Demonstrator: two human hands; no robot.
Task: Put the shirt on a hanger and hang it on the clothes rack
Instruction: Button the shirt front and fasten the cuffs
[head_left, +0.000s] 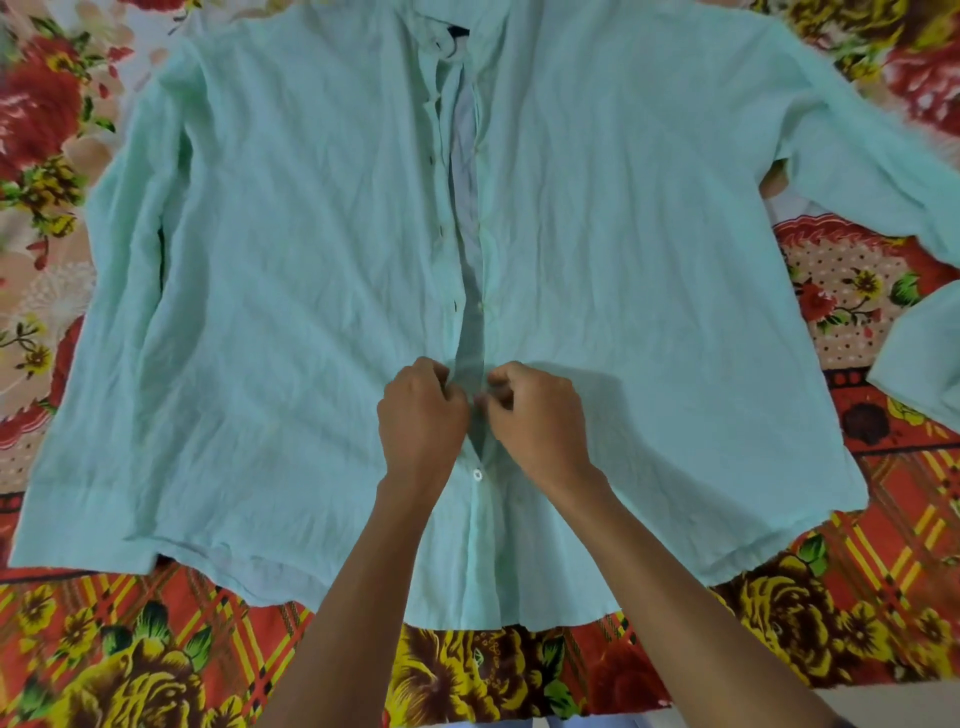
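A bedsheet (93, 649) with red and yellow flowers covers the whole surface, and the mint green shirt (291, 291) lies flat on it, front side up, with the collar far from the person and the hem close to them. On the left its sleeve lies along the body of the shirt; on the right the other sleeve spreads out toward the edge of the view. Near the middle, the left hand (421, 410) pinches the left edge of the front opening, fingers curled on the cloth. Just beside it, the right hand (535, 410) pinches the other edge in the same way; it seems to work on a button there, but the fingers hide this detail. Below the hands one white button (477, 474) is closed, and above them the opening is still apart up to the collar. No hanger and no clothes rack are visible. I judge the task is at an early stage: putting the shirt on a hanger and hanging it are both still left.
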